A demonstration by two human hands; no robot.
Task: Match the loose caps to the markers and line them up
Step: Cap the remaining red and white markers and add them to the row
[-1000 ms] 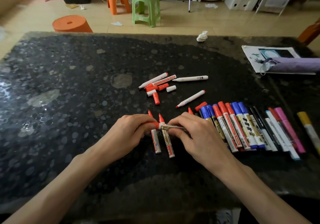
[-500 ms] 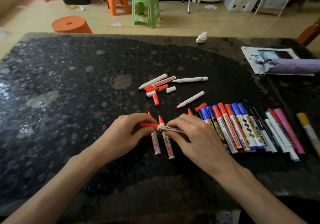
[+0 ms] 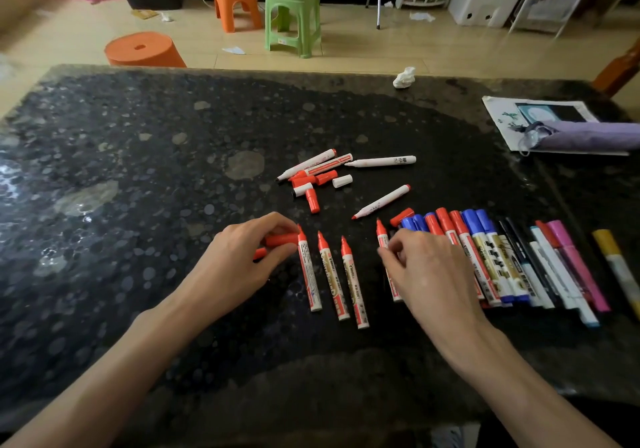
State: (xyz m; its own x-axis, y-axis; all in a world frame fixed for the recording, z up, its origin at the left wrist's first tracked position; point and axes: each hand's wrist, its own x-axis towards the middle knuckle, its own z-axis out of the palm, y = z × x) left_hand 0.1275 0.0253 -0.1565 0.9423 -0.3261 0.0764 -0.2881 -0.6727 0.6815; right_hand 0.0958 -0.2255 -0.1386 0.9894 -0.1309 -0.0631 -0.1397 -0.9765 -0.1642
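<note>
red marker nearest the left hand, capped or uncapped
Uncapped: the red marker shows a bare pointed tip; left hand holds a red cap.

A green stool (image 3: 292, 14) and two orange stools (image 3: 235, 0) stand on the floor at upper centre. A crumpled tissue (image 3: 404, 77) and, at right, a purple pouch (image 3: 585, 136) on a printed sheet (image 3: 502, 115) lie on the table (image 3: 138, 156).

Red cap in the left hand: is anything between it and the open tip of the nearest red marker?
Nothing visible. The left hand holds the red cap right beside the bare tip of the leftmost uncapped red marker, with no object between. The right hand is off to the side, pinching the fourth uncapped red marker.
</note>
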